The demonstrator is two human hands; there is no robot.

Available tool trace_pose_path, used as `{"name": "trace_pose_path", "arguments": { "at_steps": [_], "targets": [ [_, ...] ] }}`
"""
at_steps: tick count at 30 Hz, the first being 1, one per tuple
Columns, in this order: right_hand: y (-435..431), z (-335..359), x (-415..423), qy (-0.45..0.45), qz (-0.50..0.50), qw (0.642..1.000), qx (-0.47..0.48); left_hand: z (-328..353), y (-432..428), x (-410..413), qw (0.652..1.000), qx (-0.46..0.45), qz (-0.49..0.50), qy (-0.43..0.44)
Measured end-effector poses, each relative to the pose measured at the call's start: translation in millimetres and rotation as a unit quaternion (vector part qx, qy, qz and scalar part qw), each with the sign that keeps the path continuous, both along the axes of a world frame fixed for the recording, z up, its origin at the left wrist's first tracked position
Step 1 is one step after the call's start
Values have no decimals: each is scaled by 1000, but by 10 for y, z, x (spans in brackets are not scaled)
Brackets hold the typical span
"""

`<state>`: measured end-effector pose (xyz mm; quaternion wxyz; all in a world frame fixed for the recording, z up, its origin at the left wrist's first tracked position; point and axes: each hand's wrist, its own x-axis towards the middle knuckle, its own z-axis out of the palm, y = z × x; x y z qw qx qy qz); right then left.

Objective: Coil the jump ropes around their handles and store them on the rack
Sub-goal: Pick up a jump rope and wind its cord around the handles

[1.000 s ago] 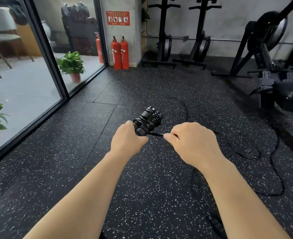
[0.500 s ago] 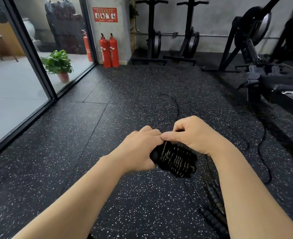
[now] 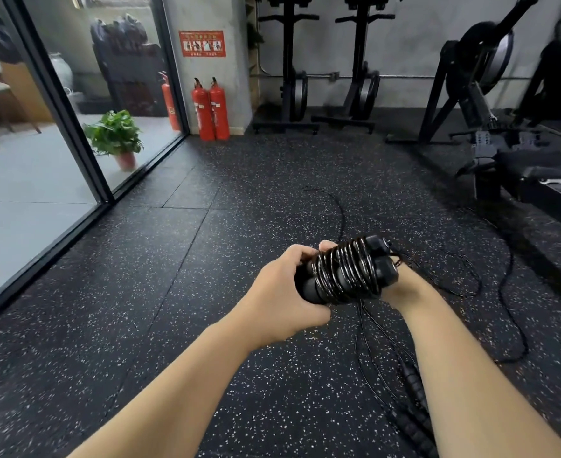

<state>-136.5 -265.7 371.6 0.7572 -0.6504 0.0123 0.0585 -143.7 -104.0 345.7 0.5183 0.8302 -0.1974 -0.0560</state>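
Above the speckled black rubber floor (image 3: 173, 292), our left hand (image 3: 282, 292) gripping paired black handles wound in thin black rope (image 3: 345, 276), right hand (image 3: 401, 285) beneath (fingers hidden, grip unclear).

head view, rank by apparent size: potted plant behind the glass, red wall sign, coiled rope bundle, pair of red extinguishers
1. coiled rope bundle, though it is nearest the camera
2. potted plant
3. pair of red extinguishers, close to the plant, order unsure
4. red wall sign

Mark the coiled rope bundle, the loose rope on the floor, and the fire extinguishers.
coiled rope bundle (image 3: 347, 274): head view, on the wound turns around the handles.
loose rope (image 3: 517, 325): head view, on the floor loop at right.
fire extinguishers (image 3: 210, 110): head view, on the red cylinders.
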Motion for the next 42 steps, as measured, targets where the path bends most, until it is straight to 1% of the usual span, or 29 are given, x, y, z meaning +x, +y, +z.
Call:
{"name": "trace_pose_path", "arguments": {
  "at_steps": [1, 2, 3, 4, 5, 6, 8, 10, 12, 16, 19, 20, 22, 24, 26, 27, 31, 33, 36, 39, 40, 42],
  "targets": [
    [-7, 14, -5, 7, 25, 999, -29, -4, -15, 7, 1000, -19, 6, 9],
    [-72, -60, 47, 13, 50, 995, -86, -5, -25, 15, 999, -38, 15, 23],
    [-97, -99, 73, 7, 61, 978, -197, -9, -31, 34, 998, -50, 27, 34],
    [-110, -153, 113, -23, 46, 955, -292, -2, -30, 55, 997, -54, 42, 43],
    [-107, -186, 142, -33, 28, 935, -351, 6, -24, 83, 995, -57, 55, 55],
    [-114, -229, 159, -37, 26, 922, -384, 22, -12, 109, 993, -67, 61, 75],
    [-93, -268, 193, -40, 12, 897, -439, 57, 26, 151, 981, -122, 54, 142],
    [-86, -246, 182, -36, -11, 859, -510, 94, 71, 179, 962, -181, 37, 203],
    [-73, -204, 146, -47, -22, 812, -581, 98, 119, 212, 957, -186, 44, 218],
    [-11, -165, 105, -67, -4, 747, -662, -2, 186, 320, 962, -174, 94, 187],
    [75, -149, 92, -84, 13, 726, -682, -87, 240, 398, 960, -158, 170, 154],
    [107, -143, 85, -85, 19, 723, -686, -122, 267, 426, 962, -138, 195, 132],
    [165, -127, 72, -88, 31, 715, -693, -171, 307, 465, 967, -67, 235, 69],
    [220, -112, 51, -86, 46, 714, -694, -184, 330, 474, 964, 41, 262, 1],
    [277, -86, 27, -81, 56, 719, -688, -163, 319, 445, 944, 155, 285, -50],
    [309, -66, 14, -77, 61, 724, -683, -160, 303, 430, 933, 196, 295, -68],
    [427, -28, -32, -64, 74, 758, -645, -168, 213, 373, 895, 292, 307, -140],
    [481, -43, -42, -69, 65, 786, -610, -186, 164, 344, 881, 325, 300, -168],
    [526, -68, -28, -58, 24, 854, -516, -241, 61, 280, 865, 349, 279, -227],
    [532, -70, -14, 0, -18, 912, -411, -287, -12, 245, 870, 334, 255, -258],
    [520, -72, -8, 16, -30, 922, -385, -295, -27, 240, 877, 327, 243, -256],
    [492, -87, 14, 34, -56, 929, -363, -295, -53, 213, 892, 310, 215, -248]
  ]
}}
